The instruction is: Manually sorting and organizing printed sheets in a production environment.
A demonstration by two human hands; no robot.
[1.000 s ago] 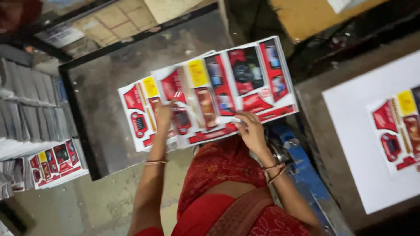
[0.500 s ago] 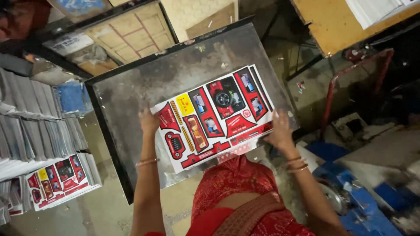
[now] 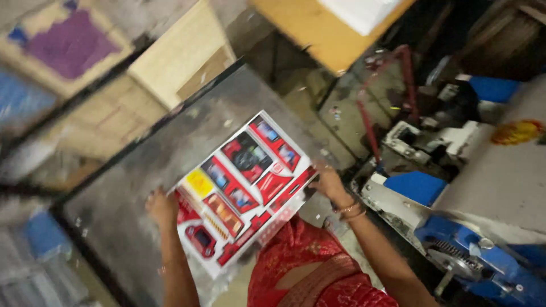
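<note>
- Left hand (image 3: 162, 207): fingers closed on the lower-left edge of the printed card sheet (image 3: 242, 185).
- Right hand (image 3: 330, 185): fingers closed on the sheet's right edge; bangles sit at the wrist.
- Printed card sheet: held flat between both hands, low over the grey metal desk (image 3: 142, 170), near its front edge. Long axis runs diagonally, from lower left to upper right.
- Sheet print: red ground, dark rectangular panels, one yellow panel toward the left, white margin around.
- Outward right: blue machine (image 3: 483, 256) with a grey slab on top.
- Outward top: orange board (image 3: 318, 28) carrying a white stack (image 3: 358, 11).
</note>
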